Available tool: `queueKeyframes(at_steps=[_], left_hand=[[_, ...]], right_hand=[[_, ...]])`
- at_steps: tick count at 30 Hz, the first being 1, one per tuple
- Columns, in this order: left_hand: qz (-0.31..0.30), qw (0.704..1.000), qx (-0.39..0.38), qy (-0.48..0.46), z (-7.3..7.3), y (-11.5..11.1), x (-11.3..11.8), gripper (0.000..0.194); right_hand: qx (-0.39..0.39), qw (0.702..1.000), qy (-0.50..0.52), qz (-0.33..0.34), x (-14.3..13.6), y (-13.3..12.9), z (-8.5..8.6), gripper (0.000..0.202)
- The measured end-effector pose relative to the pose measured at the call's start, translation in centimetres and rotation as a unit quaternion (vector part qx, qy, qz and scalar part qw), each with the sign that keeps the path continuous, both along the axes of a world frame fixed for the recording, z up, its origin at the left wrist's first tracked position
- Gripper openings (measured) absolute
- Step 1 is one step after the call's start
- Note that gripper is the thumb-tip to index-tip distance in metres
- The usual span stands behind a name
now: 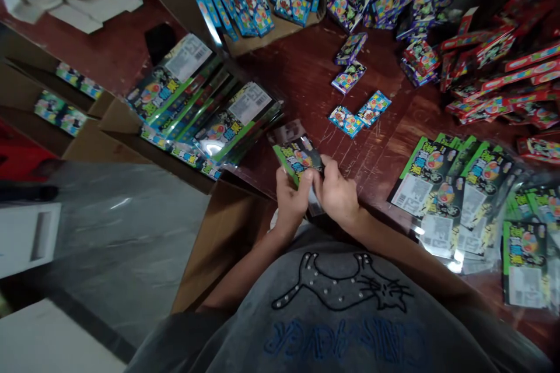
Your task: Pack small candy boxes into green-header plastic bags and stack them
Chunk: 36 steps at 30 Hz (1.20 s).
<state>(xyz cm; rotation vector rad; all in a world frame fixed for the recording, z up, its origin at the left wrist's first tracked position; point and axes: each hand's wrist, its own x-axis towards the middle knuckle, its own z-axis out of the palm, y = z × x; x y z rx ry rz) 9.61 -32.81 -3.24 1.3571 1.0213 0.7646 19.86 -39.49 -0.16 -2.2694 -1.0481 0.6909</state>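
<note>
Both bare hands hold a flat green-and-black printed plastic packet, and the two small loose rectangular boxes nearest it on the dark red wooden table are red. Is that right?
Not quite: the two small loose rectangular boxes are blue, not red, as the head view shows. The rest holds: left hand and right hand both hold the flat green-and-black printed plastic packet.

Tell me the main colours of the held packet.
The packet is mainly black and green; head view.
</note>
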Motion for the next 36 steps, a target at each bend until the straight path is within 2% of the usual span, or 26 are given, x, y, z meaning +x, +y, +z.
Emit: queueKeyframes(at_steps=[3, 5, 7, 9, 11, 12, 14, 15, 17, 19, 22, 24, 26, 28, 30, 32, 36], left_hand=[[0.046, 0.999, -0.026, -0.003, -0.1, 0.9, 0.1, 0.052], [0.045, 0.999, -0.027, 0.013, -0.2, 1.6, -0.2, 0.049], [0.048, 0.997, -0.033, 0.042, -0.4, 2.2, -0.6, 0.048], [0.056, 0.995, -0.044, 0.066, -0.7, 2.5, -1.0, 0.048], [0.059, 0.994, -0.055, 0.076, -0.8, 2.6, -1.3, 0.05], [0.053, 0.994, -0.055, 0.078, -0.8, 2.6, -1.5, 0.051], [0.044, 0.996, -0.022, 0.081, -0.6, 2.5, -2.1, 0.056], [0.041, 0.995, 0.02, 0.086, -0.4, 2.5, -2.4, 0.063], [0.041, 0.98, 0.158, 0.116, 0.2, 2.4, -3.2, 0.079], [0.029, 0.938, 0.304, 0.161, 1.1, 2.6, -3.6, 0.082], [-0.061, 0.879, 0.426, 0.204, 2.4, 4.0, -2.1, 0.075], [-0.151, 0.854, 0.444, 0.227, 2.9, 5.7, 0.2, 0.093], [-0.236, 0.827, 0.433, 0.271, 3.1, 7.5, 3.0, 0.122], [-0.306, 0.798, 0.411, 0.316, 3.1, 8.9, 5.5, 0.137], [-0.347, 0.776, 0.396, 0.347, 3.0, 9.4, 7.2, 0.135], [-0.371, 0.764, 0.39, 0.356, 2.9, 9.0, 8.1, 0.124], [-0.454, 0.741, 0.393, 0.301, 2.5, 6.7, 8.0, 0.106]], right_hand=[[0.05, 0.995, 0.049, 0.078, 2.0, 1.1, 0.7, 0.059], [0.106, 0.99, 0.024, 0.093, 5.7, 2.7, 1.2, 0.059], [0.136, 0.987, -0.069, 0.056, 10.9, 4.9, 1.0, 0.062], [0.096, 0.981, -0.168, 0.009, 16.6, 7.7, 0.0, 0.085], [0.024, 0.981, -0.193, 0.002, 21.4, 10.2, -1.4, 0.116], [0.001, 0.981, -0.194, 0.014, 23.2, 11.2, -2.0, 0.126], [-0.011, 0.979, -0.2, 0.046, 24.8, 12.1, -2.6, 0.13], [0.001, 0.976, -0.208, 0.064, 24.9, 12.1, -2.4, 0.126], [0.042, 0.968, -0.212, 0.127, 23.8, 11.2, -1.5, 0.118], [0.073, 0.948, -0.186, 0.247, 22.0, 9.6, -0.3, 0.112], [0.063, 0.894, -0.139, 0.422, 20.1, 7.4, 0.7, 0.119], [0.025, 0.873, -0.134, 0.468, 20.2, 6.5, 0.6, 0.127], [-0.017, 0.867, -0.147, 0.475, 21.1, 5.7, 0.4, 0.123], [-0.033, 0.874, -0.174, 0.453, 22.1, 4.7, 0.4, 0.11], [-0.019, 0.888, -0.201, 0.413, 22.5, 3.2, 0.6, 0.1], [0.005, 0.9, -0.216, 0.378, 22.1, 1.2, 0.5, 0.096], [0.041, 0.919, -0.208, 0.332, 19.6, -3.6, -0.6, 0.094]])
